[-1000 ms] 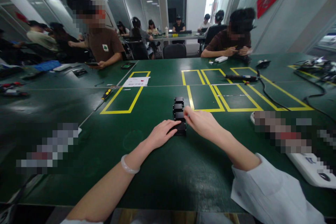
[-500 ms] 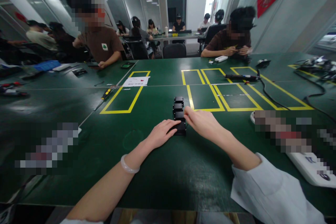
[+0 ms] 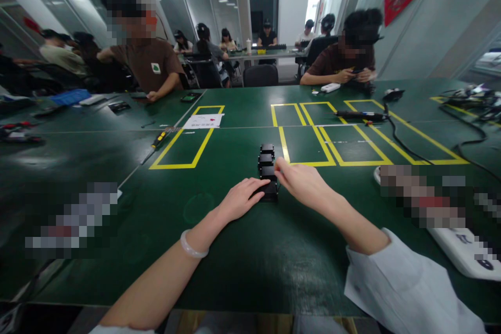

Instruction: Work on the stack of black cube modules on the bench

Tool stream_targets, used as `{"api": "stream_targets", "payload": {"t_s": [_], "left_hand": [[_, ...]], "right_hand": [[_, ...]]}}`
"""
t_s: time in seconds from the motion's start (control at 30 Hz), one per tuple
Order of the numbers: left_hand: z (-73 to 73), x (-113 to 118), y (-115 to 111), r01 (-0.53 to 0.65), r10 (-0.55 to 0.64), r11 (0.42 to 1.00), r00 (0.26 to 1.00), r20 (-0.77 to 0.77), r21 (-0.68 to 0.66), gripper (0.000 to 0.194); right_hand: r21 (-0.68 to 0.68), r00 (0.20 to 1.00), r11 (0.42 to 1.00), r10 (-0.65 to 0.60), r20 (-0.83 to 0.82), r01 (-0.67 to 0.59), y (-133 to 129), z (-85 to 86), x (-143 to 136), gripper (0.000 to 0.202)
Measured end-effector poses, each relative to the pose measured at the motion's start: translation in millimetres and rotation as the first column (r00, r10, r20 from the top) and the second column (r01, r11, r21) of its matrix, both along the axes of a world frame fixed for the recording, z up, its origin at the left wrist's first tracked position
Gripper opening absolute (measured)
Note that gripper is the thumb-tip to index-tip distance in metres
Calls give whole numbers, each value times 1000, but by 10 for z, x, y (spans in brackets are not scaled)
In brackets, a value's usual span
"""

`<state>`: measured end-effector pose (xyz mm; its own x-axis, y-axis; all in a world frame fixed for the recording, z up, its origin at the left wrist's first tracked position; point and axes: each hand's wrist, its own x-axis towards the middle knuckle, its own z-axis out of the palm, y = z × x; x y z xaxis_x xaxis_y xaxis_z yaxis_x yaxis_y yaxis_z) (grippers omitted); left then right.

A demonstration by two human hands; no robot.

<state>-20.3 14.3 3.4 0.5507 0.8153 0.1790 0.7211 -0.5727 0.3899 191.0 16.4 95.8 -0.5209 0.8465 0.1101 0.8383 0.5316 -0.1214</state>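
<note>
Several small black blocks stand in a column on the green table, the farthest one pointing away from me. My left hand lies with its fingertips on the nearest black block, thumb and fingers reaching over its left side. At the column's right edge is my right hand, its fingers curled in a pinch beside the third block. What the pinch holds, if anything, is too small to tell.
Yellow tape outlines mark the table ahead. A white sheet and a yellow-black screwdriver lie left, a black tool with its cable right. Power strips flank my arms. Two people sit across the table.
My hands and the blocks stay practically where they were. Across the table at the left, the person's arm has shifted slightly.
</note>
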Motion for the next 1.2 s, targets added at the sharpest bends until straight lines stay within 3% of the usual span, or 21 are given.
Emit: {"api": "stream_targets", "payload": {"t_s": [1.2], "left_hand": [[27,4,-13,2,-2,1000,1000,13,-8,39]], "right_hand": [[45,999,999,31,-40,-29,20,-57,25,17]]}}
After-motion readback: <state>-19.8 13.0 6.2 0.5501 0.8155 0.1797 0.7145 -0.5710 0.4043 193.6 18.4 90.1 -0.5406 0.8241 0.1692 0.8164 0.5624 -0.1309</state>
